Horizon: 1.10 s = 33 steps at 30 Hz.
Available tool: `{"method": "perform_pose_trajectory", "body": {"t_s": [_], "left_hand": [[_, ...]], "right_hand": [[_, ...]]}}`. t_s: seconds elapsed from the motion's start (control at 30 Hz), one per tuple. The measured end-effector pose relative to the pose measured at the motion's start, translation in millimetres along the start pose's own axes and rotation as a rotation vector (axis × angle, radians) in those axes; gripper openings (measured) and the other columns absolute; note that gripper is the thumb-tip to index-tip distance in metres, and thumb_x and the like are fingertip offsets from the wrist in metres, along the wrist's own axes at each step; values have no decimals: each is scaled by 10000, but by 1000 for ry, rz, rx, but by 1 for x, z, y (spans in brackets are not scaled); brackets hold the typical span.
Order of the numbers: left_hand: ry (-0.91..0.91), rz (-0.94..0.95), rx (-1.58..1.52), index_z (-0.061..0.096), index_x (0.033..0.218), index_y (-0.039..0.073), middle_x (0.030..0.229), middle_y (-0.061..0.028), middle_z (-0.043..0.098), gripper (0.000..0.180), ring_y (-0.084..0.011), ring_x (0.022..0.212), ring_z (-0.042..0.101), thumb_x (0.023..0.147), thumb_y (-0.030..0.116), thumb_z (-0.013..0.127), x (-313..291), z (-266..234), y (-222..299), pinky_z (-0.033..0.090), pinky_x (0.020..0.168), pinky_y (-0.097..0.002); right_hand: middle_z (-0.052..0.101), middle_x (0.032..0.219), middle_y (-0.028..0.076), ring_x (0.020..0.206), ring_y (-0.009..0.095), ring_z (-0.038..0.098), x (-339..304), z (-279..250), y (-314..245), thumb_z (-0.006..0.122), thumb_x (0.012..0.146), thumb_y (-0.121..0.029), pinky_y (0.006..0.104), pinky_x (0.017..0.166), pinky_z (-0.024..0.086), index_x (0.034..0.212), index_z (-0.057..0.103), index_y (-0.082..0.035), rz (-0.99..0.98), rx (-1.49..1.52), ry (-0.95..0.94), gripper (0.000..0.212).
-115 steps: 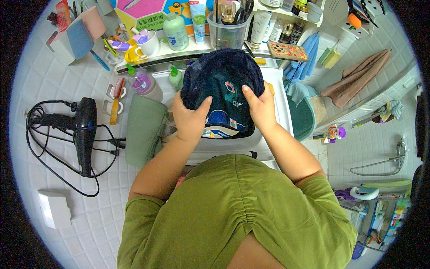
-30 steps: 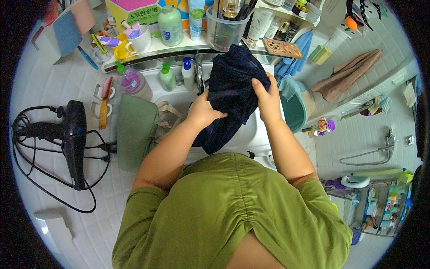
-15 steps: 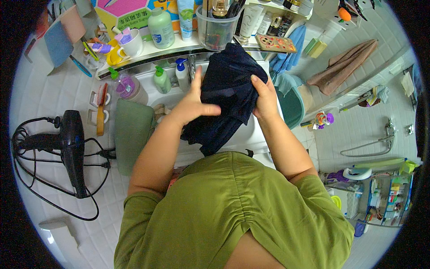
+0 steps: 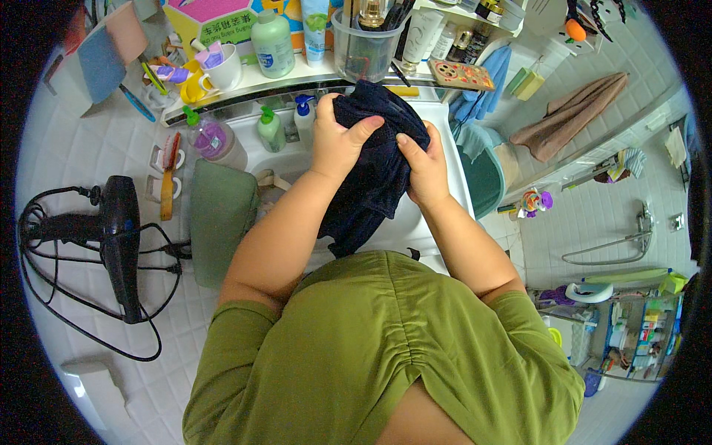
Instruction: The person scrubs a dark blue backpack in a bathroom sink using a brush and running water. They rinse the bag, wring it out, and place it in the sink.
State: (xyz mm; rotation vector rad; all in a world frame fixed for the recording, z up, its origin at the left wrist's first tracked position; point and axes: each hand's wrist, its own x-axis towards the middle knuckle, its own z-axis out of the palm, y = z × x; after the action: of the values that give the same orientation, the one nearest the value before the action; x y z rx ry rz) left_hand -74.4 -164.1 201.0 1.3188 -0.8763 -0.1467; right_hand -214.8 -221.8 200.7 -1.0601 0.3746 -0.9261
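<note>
A dark navy piece of cloth (image 4: pixel 371 174), perhaps a garment, hangs bunched over the white sink (image 4: pixel 426 245). My left hand (image 4: pixel 340 141) grips its upper left part, the thumb pressed on top and the other fingers partly hidden by the fabric. On the right edge my right hand (image 4: pixel 426 165) is closed on the same cloth, its thumb close to the left one. The lower end of the fabric trails toward my green shirt (image 4: pixel 371 326). Part of the faucet is covered by the cloth and my left hand.
Behind the sink stand a green pump bottle (image 4: pixel 271 132) and a blue-topped pump bottle (image 4: pixel 304 115). A shelf above carries a clear plastic tub (image 4: pixel 363 52) and a patterned phone case (image 4: pixel 461 75). A black hair dryer (image 4: pixel 120 245) hangs left; a teal bucket (image 4: pixel 480 182) stands right.
My left hand has gone from spread fingers beside the cloth to gripping its upper part. Both hands are closer together, and the cloth is gathered narrower and shifted slightly right.
</note>
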Motion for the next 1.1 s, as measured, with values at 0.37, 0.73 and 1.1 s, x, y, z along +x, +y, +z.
{"method": "perform_pose_trajectory", "body": {"t_s": [0.37,0.73,1.1], "left_hand": [[-71,-86,95,493,1086,-34,939,-153,653,663,-244,857,637,673,380,805,1,-3,9,494,791,-331],[-493,-256,-55,418,1247,-20,1201,-222,527,577,-301,1109,523,881,401,565,18,-22,0,384,960,-359],[-432,-374,211,272,1317,-51,1207,-276,506,848,-339,1136,512,672,267,722,12,-14,9,382,979,-343]], "right_hand": [[596,988,85,888,159,574,5,-8,2,722,771,-127,297,809,474,1095,463,-19,-96,-363,25,429],[621,976,102,843,189,610,8,-14,3,688,745,-47,311,792,495,1107,507,10,105,-71,110,408],[623,971,104,846,182,607,7,-12,7,686,748,-57,308,789,491,1091,508,13,93,-145,119,392]]}}
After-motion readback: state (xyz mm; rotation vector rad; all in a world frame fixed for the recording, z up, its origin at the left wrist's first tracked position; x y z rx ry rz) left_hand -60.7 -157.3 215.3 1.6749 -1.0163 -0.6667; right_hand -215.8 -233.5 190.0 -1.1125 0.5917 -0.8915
